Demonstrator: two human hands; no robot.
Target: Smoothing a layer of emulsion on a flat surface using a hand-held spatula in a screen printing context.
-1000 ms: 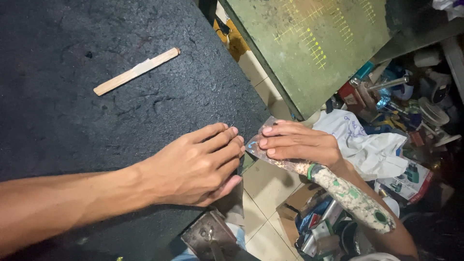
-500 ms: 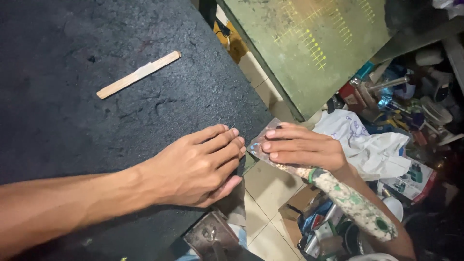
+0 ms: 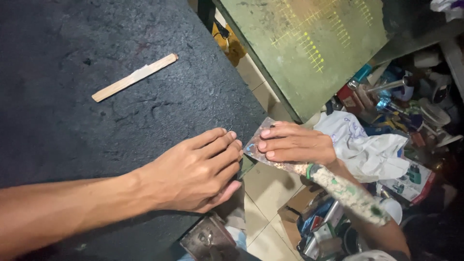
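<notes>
Dark, rough and pitted, the surface point(image 3: 96, 58) fills the left and middle of the view from above, its right edge running diagonally down toward the lower centre. A pale flat wooden stick point(image 3: 135, 77) lies alone on it, well apart from both hands. The left hand point(image 3: 193, 169) rests palm down at the surface edge, fingers straight and together, gripping nothing. Just beside its fingertips, the right hand point(image 3: 295, 144) presses flat on the blade of a scraper point(image 3: 263, 145), which is held at the surface edge; fingers lie along the blade rather than curling round it. The scraper's paint-speckled handle point(image 3: 345, 193) runs back under the right wrist. Beyond the edge lies a pale tiled floor point(image 3: 263, 186). A green board point(image 3: 314, 43) leans at upper right. Below it, a crumpled white cloth point(image 3: 367, 145) lies on a heap of clutter. An open cardboard box point(image 3: 314, 217) on the floor holds small packets and papers; what they are cannot be told. Compared with half a second and a second earlier, both hands and the scraper sit in almost the same places, and the stick has not moved.
</notes>
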